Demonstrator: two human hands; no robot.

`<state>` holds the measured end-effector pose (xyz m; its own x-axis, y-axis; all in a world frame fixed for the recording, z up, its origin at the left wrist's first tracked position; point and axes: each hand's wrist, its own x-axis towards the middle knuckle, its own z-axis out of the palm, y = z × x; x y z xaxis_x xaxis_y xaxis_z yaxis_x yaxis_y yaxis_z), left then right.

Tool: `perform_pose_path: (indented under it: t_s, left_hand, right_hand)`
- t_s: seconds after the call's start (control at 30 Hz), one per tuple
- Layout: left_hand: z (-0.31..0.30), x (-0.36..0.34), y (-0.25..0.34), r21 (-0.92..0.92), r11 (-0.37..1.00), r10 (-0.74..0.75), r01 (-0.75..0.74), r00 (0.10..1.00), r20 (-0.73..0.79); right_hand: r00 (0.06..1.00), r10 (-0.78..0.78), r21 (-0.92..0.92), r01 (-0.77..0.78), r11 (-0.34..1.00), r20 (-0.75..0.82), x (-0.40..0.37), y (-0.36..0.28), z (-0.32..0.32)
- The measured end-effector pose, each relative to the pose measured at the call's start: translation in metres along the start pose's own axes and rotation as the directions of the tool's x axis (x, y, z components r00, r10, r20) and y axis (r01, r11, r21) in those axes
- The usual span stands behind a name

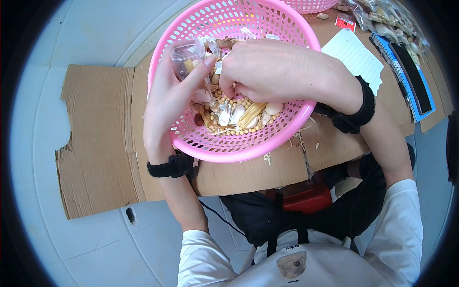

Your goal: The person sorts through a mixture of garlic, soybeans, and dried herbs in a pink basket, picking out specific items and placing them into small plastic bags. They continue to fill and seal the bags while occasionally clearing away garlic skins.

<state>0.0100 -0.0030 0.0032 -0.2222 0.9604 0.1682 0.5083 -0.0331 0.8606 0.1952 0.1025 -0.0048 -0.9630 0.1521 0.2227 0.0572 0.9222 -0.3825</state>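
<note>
A pink perforated basket (pixel 234 154) rests on cardboard, holding soybeans (pixel 233 130), pale slices (pixel 274 108) and a yellowish dried strip (pixel 252 115). At the basket's left side, my left hand (pixel 174 95) is closed around a clear plastic container (pixel 187 49), with clear plastic film (pixel 204 95) beside its fingers. My right hand (pixel 272 69) reaches over the right rim into the basket, just above the soybeans. Its fingers are curled inward, and what they pinch, if anything, is hidden.
Flattened cardboard (pixel 98 138) lies under the basket. To the right are lined paper (pixel 353 57), a blue notebook (pixel 401 71) with a black strap-like object, and filled clear bags (pixel 389 21). A second pink basket (pixel 308 5) shows at the top.
</note>
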Motion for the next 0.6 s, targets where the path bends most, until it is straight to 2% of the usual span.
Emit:
perform_pose_path:
  t_s: [0.07,0.13,0.23,0.6]
  left_hand:
    - [0.0002,-0.0001,0.0009,-0.011,1.000,-0.003,0.003,1.000,0.003]
    - [0.0002,0.0000,0.0007,-0.021,1.000,-0.007,0.007,1.000,0.007]
    - [-0.0001,0.0004,0.0001,-0.028,0.999,-0.017,0.017,1.000,0.005]
    - [0.0007,-0.0007,0.0018,-0.021,0.999,-0.034,0.034,0.999,0.006]
  right_hand:
    - [1.000,0.011,0.009,-0.011,1.000,0.015,0.0004,0.0000,0.0011]
    - [0.998,0.001,-0.028,-0.002,1.000,-0.066,0.0007,0.0013,0.0050]
    - [0.997,-0.013,-0.032,0.011,0.999,-0.082,0.0002,0.0016,0.0048]
    - [1.000,0.017,-0.039,-0.017,0.999,-0.013,-0.0017,-0.0013,-0.0016]
